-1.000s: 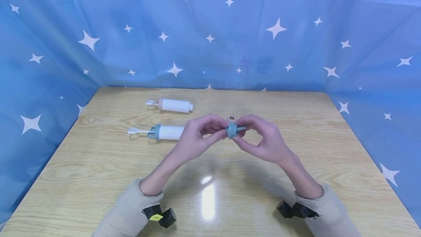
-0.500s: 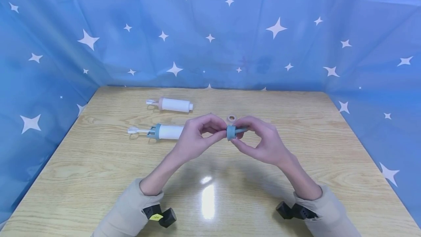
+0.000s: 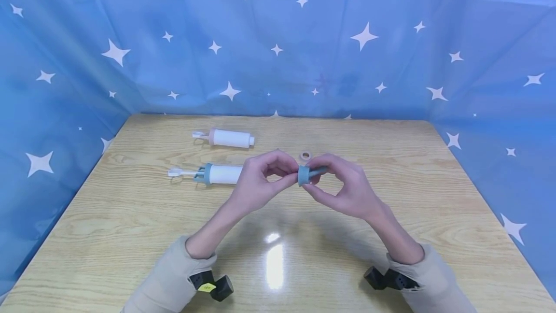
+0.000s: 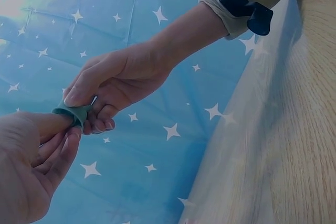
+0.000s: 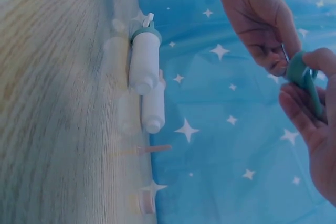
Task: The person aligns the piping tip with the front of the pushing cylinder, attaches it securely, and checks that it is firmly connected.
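Observation:
Between my two hands, above the table, is a teal ring-shaped cap (image 3: 303,176) with a thin stem (image 3: 317,172) pointing right. The fingertips and thumb of my left hand (image 3: 261,182) pinch its left side; in the left wrist view the thumb reaches to the opening of the cap (image 4: 76,113). My right hand (image 3: 350,188) pinches the cap from the right, with the stem running toward its fingers. The right wrist view shows the teal loop of the cap (image 5: 299,72) between both hands. Fingers hide part of it.
Left of my hands lies a white cylinder with a teal collar (image 3: 223,174), its right end behind my left hand. Farther back lies a smaller white cylinder with a pink collar (image 3: 231,138). A small pink ring (image 3: 305,155) lies just beyond my fingertips. A starry blue curtain (image 3: 278,76) surrounds the table.
The cap has turned a little and shifted slightly left between my fingers. My right hand has followed it slightly left and down; the left hand stays almost still.

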A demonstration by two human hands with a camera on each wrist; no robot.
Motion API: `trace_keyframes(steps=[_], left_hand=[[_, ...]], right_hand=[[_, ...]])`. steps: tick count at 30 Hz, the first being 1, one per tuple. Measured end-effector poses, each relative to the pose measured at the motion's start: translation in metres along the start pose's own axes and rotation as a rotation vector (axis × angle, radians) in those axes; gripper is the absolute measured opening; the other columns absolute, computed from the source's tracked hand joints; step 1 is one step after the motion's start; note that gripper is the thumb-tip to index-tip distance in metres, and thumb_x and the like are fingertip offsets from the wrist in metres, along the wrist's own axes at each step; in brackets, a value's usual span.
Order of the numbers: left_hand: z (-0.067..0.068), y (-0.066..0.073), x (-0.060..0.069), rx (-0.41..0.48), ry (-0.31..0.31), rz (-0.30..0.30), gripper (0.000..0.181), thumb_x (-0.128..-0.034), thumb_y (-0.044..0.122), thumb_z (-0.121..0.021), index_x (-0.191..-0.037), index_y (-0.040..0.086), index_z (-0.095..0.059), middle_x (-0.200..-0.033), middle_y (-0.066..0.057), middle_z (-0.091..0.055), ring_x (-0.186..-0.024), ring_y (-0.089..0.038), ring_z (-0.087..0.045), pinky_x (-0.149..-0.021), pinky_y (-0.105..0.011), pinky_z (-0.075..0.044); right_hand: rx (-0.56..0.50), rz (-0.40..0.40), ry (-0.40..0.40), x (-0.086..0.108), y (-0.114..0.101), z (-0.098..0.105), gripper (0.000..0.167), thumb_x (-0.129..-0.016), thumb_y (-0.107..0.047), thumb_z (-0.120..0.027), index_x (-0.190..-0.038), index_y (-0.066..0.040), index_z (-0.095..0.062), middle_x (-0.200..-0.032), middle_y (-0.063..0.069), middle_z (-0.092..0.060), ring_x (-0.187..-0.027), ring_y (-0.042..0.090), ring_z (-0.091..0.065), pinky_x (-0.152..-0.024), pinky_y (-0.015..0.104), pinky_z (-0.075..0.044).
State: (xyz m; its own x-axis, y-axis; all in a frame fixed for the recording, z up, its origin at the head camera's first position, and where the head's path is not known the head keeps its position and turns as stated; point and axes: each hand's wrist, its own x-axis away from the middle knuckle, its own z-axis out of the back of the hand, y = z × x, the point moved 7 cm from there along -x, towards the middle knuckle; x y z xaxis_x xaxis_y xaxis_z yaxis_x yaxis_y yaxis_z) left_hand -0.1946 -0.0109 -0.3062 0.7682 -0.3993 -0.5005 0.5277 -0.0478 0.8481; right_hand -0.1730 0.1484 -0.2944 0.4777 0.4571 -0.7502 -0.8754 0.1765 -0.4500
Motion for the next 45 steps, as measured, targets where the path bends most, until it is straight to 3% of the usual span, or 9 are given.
trace_keyframes(steps=[24,36,45], left_hand=[[-0.0010,-0.0013,0.0014,-0.013,0.056,-0.046,0.013,-0.0841,-0.011,-0.074,-0.092,-0.003,-0.069,-0.086,-0.014,-0.071,-0.076,-0.017,-0.070,-0.072,-0.034,-0.060],[-0.0036,-0.0018,0.0028,-0.036,0.057,-0.018,0.013,-0.0848,-0.009,-0.074,-0.090,0.000,-0.068,-0.085,-0.011,-0.071,-0.074,-0.016,-0.068,-0.072,-0.032,-0.059],[-0.0053,-0.0029,0.0027,-0.067,0.046,-0.043,0.014,-0.0844,-0.009,-0.075,-0.090,0.001,-0.068,-0.083,-0.005,-0.071,-0.074,-0.014,-0.067,-0.070,-0.031,-0.059]], right_hand=[[0.018,-0.025,-0.022,0.0017,0.0009,-0.0029,0.038,-0.097,-0.033,-0.068,-0.111,0.001,-0.064,-0.097,0.006,-0.070,-0.079,0.013,-0.066,-0.076,0.020,-0.055],[0.013,-0.059,-0.041,0.0032,0.0022,-0.0054,0.037,-0.097,-0.034,-0.068,-0.112,-0.001,-0.065,-0.100,0.006,-0.070,-0.086,0.016,-0.070,-0.081,0.024,-0.057],[0.024,-0.055,-0.047,0.0026,0.0021,-0.0059,0.037,-0.097,-0.036,-0.068,-0.112,-0.002,-0.066,-0.101,0.006,-0.071,-0.084,0.015,-0.069,-0.078,0.021,-0.057]])
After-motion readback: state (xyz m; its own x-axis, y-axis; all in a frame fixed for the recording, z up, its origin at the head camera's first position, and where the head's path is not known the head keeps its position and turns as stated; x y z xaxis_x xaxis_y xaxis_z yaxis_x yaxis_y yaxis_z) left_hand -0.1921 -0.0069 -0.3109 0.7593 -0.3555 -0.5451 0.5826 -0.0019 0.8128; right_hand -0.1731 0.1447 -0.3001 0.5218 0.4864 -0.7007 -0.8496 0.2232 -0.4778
